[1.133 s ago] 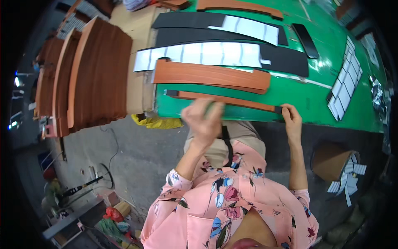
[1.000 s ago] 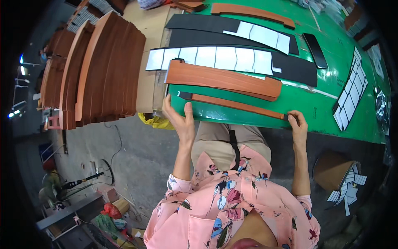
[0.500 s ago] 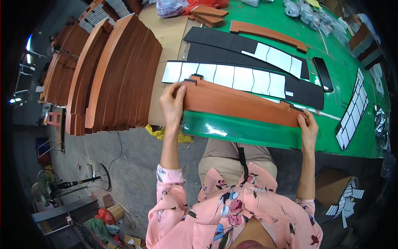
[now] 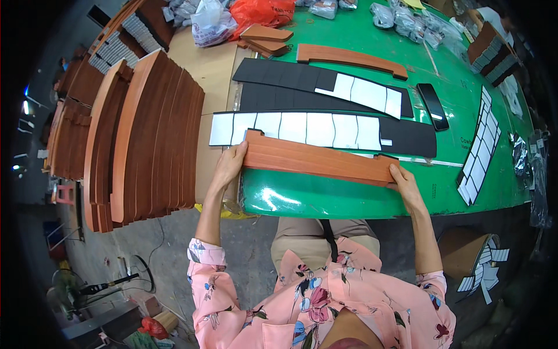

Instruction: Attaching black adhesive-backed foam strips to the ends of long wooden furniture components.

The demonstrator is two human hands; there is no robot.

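A long, slightly curved reddish-brown wooden piece [image 4: 317, 158] is held level between my hands, over the near edge of the green table. My left hand [image 4: 231, 164] grips its left end, thumb on the near face. At the right end my right hand [image 4: 404, 180] pinches it. Small dark pads show on its upper edge near both ends. Just beyond lies a black foam sheet with white backing pieces [image 4: 293, 129]. Farther back, more black foam strips [image 4: 285, 75] overlap, one carrying white pieces. Another curved wooden piece [image 4: 351, 58] rests behind them.
Tall stacks of curved wooden pieces [image 4: 154, 139] stand at the left. A black phone [image 4: 432, 106] and a white-pieced strip [image 4: 480, 145] lie on the green table [image 4: 325, 203] at right. Plastic bags [image 4: 261, 14] sit at the back. Below right, a bin [image 4: 465, 251] holds white scraps.
The wooden piece has turned in my hands, showing its broad smooth face differently, and its pads now look smaller. The whole view has shifted, with the table lower and further left.
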